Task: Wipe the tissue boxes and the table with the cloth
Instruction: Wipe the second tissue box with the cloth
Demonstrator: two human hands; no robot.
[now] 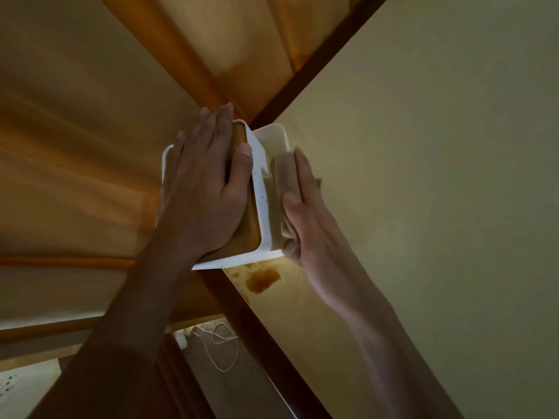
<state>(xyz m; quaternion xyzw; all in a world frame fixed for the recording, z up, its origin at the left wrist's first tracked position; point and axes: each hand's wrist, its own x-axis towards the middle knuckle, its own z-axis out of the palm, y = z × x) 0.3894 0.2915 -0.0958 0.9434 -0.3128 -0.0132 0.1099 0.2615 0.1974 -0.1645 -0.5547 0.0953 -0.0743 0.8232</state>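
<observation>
1. One white tissue box (263,189) with a wooden lid sits at the near edge of the pale desk (423,146), partly overhanging the desk's dark wooden rim; small dark specks dot its white side, and no brand, label or writing can be read on it
2. One beige cloth (282,182) lies flat against the box's right side wall
3. The right hand (305,213) presses the cloth onto that wall with straight fingers; its grip is released, flat rather than curled, and a fold of cloth bunches under the palm
4. The left hand (208,189) lies on the wooden lid with fingers spread across the top and the thumb hooked over the right rim; its grip is grasping the tissue box to steady it
5. One brown spill stain (261,279) marks the desk just below the box's near corner, close to the rim
6. To the right and beyond the box the desk surface runs wide and bare
7. To the left hangs orange-brown fabric (75,176) in folds; below, between the forearms, one thin white cord (222,343) lies looped on the floor
</observation>
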